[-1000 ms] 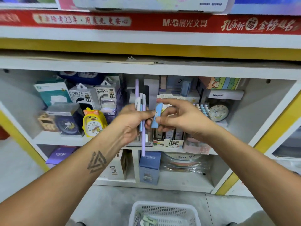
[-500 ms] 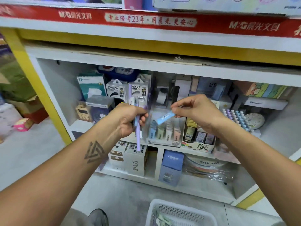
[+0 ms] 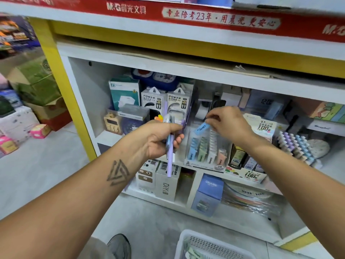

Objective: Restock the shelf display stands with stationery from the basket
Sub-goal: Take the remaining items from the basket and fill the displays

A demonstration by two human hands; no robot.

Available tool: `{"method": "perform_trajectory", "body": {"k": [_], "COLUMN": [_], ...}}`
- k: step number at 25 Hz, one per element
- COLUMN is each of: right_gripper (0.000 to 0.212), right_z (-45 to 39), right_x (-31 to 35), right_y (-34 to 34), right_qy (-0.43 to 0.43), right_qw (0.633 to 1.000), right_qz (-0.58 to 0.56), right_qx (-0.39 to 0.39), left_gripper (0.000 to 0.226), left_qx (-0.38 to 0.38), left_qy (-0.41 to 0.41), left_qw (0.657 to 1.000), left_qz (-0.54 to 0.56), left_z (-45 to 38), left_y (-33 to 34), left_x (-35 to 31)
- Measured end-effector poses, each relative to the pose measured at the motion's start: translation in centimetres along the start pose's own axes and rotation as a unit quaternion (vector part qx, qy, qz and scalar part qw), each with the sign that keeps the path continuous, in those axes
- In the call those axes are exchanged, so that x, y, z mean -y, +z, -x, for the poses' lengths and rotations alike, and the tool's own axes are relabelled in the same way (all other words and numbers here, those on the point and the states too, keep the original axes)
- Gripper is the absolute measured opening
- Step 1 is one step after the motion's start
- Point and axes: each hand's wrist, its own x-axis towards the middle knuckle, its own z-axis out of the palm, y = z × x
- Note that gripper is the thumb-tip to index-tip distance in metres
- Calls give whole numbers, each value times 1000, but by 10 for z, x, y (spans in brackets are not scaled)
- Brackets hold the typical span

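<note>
Restocking is underway: the right hand [image 3: 226, 122] pinches a small blue lead case [image 3: 201, 128] above the clear tiered display stand [image 3: 205, 148], next needing lowering into the blue row; the left hand [image 3: 158, 139] grips a bundle of lilac pens [image 3: 169, 165]

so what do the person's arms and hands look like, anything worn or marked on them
Both arms are bare, with no sleeves in view. The left forearm carries a dark tattoo of interlocking triangle outlines, just below the wrist. The right forearm shows no marking. Neither the left hand nor the right hand wears gloves, and no rings, watch or bracelet are visible.
</note>
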Motion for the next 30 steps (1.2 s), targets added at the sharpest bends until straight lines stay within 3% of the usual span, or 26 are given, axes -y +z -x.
{"method": "perform_trajectory", "body": {"k": [4,8,15,19,20,22,24,27,30], "right_gripper": [26,11,10,23,22,16,21,24,16], "right_z": [-10,-9,-12,-15,-16,-14,-6,13,33], "right_x": [0,1,6,14,18,30,45,56,44], "right_y": [27,38,36,35,31,14,-5,-20,-34], "right_qy": [-39,-26,-29,0,18,99,172,222,283], "right_qw": [994,989,981,971,979,972,900,871,821], "right_qz": [73,81,83,120,70,-167,-378,-405,-488], "right_qx": [73,122,174,209,188,132,134,166,90], "left_gripper": [15,9,15,10,13,19,22,20,22], "left_qx": [2,8,23,35,40,50,61,80,119], "left_qy": [0,-3,8,22,27,38,47,59,49], "left_qw": [1000,1000,1000,999,998,998,997,995,991], "left_qz": [19,11,11,28,31,29,21,16,25], "left_z": [1,2,5,9,9,10,12,14,12], "left_y": [-5,-10,-13,-9,-7,-2,5,22,45], "left_x": [-3,-2,-2,-4,-4,-4,-4,0,5]}}
